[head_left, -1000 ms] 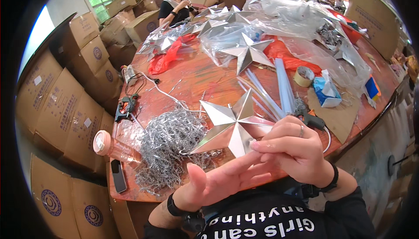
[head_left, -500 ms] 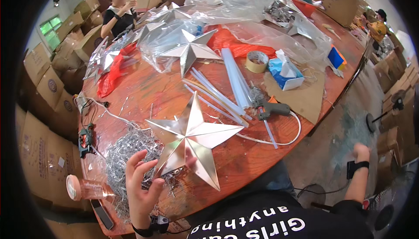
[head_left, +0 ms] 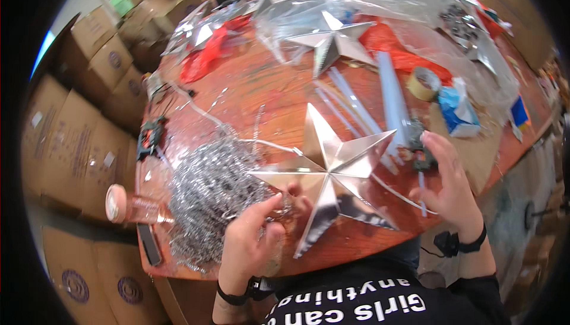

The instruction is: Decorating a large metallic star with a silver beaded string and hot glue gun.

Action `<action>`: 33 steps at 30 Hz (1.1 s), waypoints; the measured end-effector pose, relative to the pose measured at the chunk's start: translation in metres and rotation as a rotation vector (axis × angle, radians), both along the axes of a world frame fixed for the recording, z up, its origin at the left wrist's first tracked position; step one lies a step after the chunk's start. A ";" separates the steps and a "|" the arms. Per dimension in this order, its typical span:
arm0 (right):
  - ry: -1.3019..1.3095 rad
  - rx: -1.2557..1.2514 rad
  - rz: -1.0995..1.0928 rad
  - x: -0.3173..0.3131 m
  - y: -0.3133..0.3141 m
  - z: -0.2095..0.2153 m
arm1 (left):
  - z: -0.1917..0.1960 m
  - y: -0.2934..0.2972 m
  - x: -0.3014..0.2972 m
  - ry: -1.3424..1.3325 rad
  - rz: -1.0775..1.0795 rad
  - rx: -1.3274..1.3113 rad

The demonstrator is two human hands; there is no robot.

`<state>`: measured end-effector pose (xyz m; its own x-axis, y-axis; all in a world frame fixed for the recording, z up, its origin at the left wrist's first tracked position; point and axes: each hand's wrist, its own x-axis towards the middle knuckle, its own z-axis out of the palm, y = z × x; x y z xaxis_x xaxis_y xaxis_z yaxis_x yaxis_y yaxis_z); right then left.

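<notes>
A shiny silver five-pointed star (head_left: 332, 167) lies tilted over the near edge of the red-brown table (head_left: 261, 96). My left hand (head_left: 252, 239) grips its lower left point, next to a heap of silver tinsel (head_left: 208, 191). My right hand (head_left: 448, 182) is at the star's right side with fingers spread, reaching onto a dark glue gun (head_left: 418, 147) whose white cord (head_left: 415, 200) loops below it. Whether those fingers close around the gun I cannot tell.
Clear glue sticks (head_left: 392, 96), a tape roll (head_left: 423, 83), a blue-white tissue pack (head_left: 458, 108), a second silver star (head_left: 329, 40) under clear plastic and red fabric (head_left: 205, 58) lie farther back. A plastic bottle (head_left: 133, 206) and a black phone (head_left: 148, 245) lie at left. Cardboard boxes (head_left: 71, 141) stack along the left.
My right hand came up from low at my side onto the table by the glue gun. My left hand keeps hold of the star, which has shifted slightly.
</notes>
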<state>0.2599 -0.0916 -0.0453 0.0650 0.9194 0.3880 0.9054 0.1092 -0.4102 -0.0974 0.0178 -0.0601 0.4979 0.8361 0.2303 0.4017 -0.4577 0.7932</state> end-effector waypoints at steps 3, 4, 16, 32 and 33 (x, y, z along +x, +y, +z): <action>-0.172 0.035 0.026 -0.012 0.007 0.000 | 0.007 0.015 -0.015 0.246 0.191 0.272; -0.115 0.095 0.008 -0.011 0.009 -0.002 | 0.006 0.017 -0.014 0.235 0.158 0.315; -0.015 0.282 -0.131 0.018 -0.014 -0.015 | -0.007 0.010 -0.007 0.491 -0.066 0.179; 0.022 0.313 -0.136 0.014 -0.015 -0.016 | -0.021 0.023 -0.011 0.457 0.001 0.193; 0.028 0.309 -0.135 0.014 -0.015 -0.017 | -0.019 0.023 -0.010 0.464 0.000 0.200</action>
<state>0.2738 -0.1064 -0.0618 0.1926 0.7406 0.6438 0.9091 0.1123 -0.4011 -0.1073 0.0404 -0.0795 0.5859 0.7981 0.1408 0.6910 -0.5827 0.4277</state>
